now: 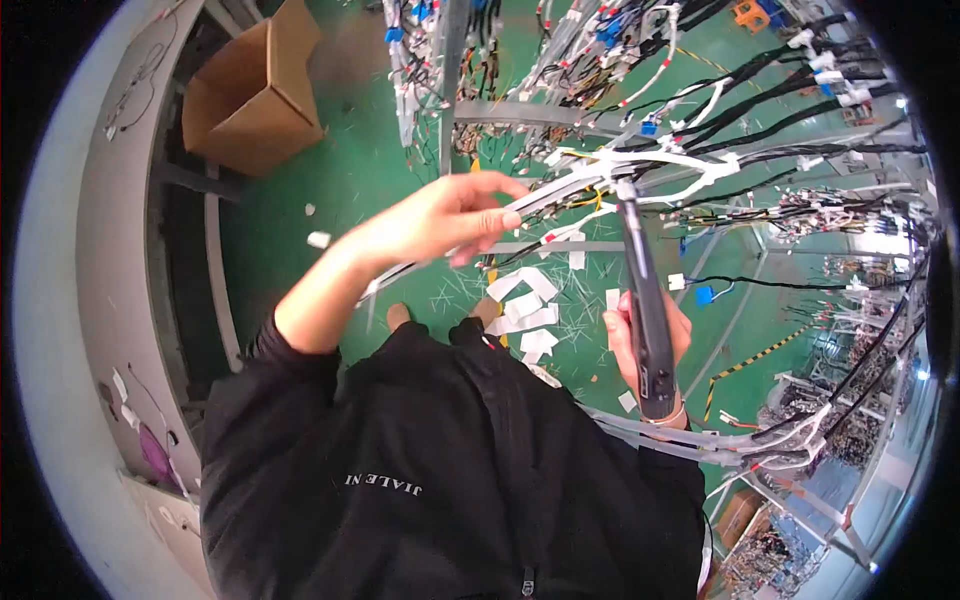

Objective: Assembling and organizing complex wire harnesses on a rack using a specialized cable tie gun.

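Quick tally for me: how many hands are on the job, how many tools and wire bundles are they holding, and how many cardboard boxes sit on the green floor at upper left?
Hands: 2, left hand and right hand
Dark long tool in the right hand: 1
Pale wire bundle pinched by the left hand: 1
Open cardboard box: 1
Total: 5

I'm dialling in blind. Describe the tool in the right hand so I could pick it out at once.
Start at the wiring rack hung with black and white cables over the green floor. Just below it the left hand pinches a white wire bundle, and the right hand grips a long tool whose tip reaches that bundle. It is the only stiff, straight, dark bar among limp cables.
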Action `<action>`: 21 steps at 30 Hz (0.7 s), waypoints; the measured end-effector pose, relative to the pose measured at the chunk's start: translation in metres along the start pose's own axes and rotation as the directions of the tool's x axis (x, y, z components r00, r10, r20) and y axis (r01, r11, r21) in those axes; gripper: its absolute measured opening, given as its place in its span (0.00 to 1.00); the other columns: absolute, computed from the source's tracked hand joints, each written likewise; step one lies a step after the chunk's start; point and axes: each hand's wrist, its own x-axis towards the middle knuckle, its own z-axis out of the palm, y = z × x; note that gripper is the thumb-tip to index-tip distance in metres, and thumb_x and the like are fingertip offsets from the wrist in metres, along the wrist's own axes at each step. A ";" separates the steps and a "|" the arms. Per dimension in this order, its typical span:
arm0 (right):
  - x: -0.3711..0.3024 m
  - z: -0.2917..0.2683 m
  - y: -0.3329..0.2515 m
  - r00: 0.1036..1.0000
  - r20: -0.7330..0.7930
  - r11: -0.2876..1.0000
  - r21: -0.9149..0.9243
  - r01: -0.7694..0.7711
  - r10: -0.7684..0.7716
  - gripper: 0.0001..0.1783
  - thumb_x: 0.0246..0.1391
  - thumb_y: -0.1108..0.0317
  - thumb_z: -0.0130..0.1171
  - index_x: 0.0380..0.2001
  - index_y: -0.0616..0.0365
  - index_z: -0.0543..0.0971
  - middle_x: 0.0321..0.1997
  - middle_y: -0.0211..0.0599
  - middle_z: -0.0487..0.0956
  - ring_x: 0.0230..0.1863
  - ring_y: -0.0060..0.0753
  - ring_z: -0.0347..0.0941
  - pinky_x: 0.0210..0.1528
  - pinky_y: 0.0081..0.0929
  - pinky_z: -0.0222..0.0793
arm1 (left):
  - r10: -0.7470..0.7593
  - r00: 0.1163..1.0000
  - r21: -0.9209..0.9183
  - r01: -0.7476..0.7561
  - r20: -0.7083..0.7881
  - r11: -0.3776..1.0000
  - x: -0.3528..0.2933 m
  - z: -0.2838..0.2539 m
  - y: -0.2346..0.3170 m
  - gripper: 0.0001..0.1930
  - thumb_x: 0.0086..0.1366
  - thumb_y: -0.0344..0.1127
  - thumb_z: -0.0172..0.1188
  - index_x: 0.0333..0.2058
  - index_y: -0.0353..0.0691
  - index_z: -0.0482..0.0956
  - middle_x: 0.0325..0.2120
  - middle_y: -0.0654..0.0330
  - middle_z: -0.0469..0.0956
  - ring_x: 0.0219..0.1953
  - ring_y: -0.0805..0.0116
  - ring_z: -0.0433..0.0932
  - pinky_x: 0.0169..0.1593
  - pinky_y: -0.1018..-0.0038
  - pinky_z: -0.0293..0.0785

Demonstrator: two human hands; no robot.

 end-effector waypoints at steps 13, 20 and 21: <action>0.032 0.072 -0.041 0.932 0.296 0.781 0.523 -0.341 0.209 0.26 0.59 0.76 0.59 0.62 0.61 0.71 0.47 0.27 0.78 0.38 0.13 0.70 0.36 0.12 0.67 | -0.185 0.762 -0.303 0.451 0.620 0.840 -0.073 -0.060 -0.169 0.31 0.60 0.29 0.56 0.63 0.24 0.67 0.61 0.46 0.72 0.63 0.60 0.71 0.69 0.66 0.61; 0.030 0.077 -0.030 0.952 -0.018 0.934 -0.195 0.298 -0.307 0.21 0.53 0.73 0.65 0.50 0.64 0.74 0.42 0.33 0.77 0.38 0.24 0.73 0.36 0.23 0.68 | 0.040 0.990 -0.770 0.081 0.137 0.633 -0.126 -0.024 -0.169 0.32 0.66 0.43 0.61 0.63 0.29 0.66 0.52 0.49 0.77 0.54 0.60 0.77 0.55 0.62 0.75; 0.018 0.072 -0.041 0.987 0.099 0.991 -0.019 0.129 -0.126 0.20 0.51 0.73 0.65 0.47 0.64 0.75 0.40 0.33 0.77 0.36 0.27 0.74 0.35 0.25 0.68 | 0.022 0.997 -0.765 0.042 0.074 0.643 -0.124 -0.023 -0.156 0.34 0.66 0.47 0.61 0.63 0.28 0.67 0.51 0.48 0.77 0.53 0.58 0.77 0.54 0.62 0.76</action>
